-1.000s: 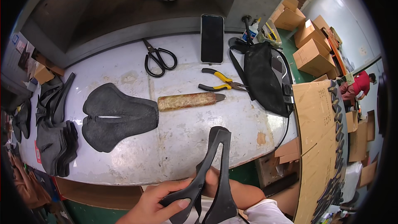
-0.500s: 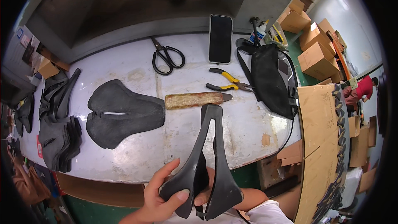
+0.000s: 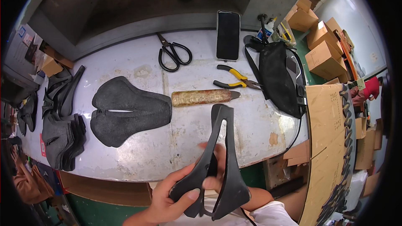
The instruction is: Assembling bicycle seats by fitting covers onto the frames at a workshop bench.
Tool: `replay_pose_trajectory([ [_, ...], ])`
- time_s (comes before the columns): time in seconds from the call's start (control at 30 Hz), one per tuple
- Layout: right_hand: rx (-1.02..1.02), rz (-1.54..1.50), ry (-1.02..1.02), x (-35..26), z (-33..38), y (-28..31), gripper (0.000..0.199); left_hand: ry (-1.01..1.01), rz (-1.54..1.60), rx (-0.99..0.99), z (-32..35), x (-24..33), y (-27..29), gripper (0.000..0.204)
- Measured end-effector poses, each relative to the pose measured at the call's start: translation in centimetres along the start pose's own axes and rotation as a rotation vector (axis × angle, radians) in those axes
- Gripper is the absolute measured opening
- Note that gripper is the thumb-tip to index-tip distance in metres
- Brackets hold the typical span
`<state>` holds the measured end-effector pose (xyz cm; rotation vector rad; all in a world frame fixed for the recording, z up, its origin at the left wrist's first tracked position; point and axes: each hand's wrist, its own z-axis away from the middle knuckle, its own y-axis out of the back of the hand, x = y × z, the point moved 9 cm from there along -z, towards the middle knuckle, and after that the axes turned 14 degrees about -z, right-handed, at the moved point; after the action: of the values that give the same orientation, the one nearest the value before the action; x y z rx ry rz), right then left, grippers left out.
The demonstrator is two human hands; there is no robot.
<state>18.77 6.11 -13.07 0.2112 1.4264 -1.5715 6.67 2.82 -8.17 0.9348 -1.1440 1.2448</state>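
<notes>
Above the front edge of the table, a black bicycle saddle shell (image 3: 234,180) is held with its narrow nose pointing away and its long slot down the middle. My left hand (image 3: 171,196) is closed round its left wing, thumb on top and fingers underneath. From the right, my right hand (image 3: 212,183) reaches behind the shell; its thumb shows in the slot and blurred fingertips show beyond the left edge, the rest hidden. A flat dark saddle cover (image 3: 130,117) lies to the left, beside a tape-wrapped knife (image 3: 201,98).
Black-handled scissors (image 3: 173,54), a phone (image 3: 228,35), yellow-black pliers (image 3: 236,77) and a black bag (image 3: 278,79) lie farther back. Stacked dark covers (image 3: 63,140) stand at left. Cardboard (image 3: 324,142) borders the right side. A person in red (image 3: 370,88) is in the far right background.
The view has shifted slightly. The saddle shell has tilted a little, and my right thumb has moved up along its slot, with fingertips now showing past the left edge.
</notes>
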Motion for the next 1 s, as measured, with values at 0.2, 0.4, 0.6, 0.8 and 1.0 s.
replay_pose_trajectory([
  [0.2, 0.196, -0.183, 0.091, 3.5, 0.4, 1.9, 0.059, -0.011, 0.023, 0.070, -0.3, -1.1, 0.9, 0.056],
  [0.4, -0.428, -1.055, -0.573, 7.4, 5.1, -5.7, 0.047, -0.102, 0.042, 0.283, -2.1, -0.1, 2.0, 0.060],
  [0.6, -0.398, -0.918, -0.458, 6.5, 4.2, -5.5, 0.051, -0.138, 0.193, 0.443, -2.3, 0.1, 2.2, 0.069],
  [0.8, -0.400, -0.907, -0.493, 6.0, 3.9, -5.9, 0.048, -0.221, 0.160, 0.530, -2.1, 1.2, 2.1, 0.073],
  [1.0, -0.134, -0.632, -0.328, 5.8, 3.2, -3.6, 0.046, -0.303, 0.016, 0.604, -1.5, 2.2, 2.2, 0.069],
])
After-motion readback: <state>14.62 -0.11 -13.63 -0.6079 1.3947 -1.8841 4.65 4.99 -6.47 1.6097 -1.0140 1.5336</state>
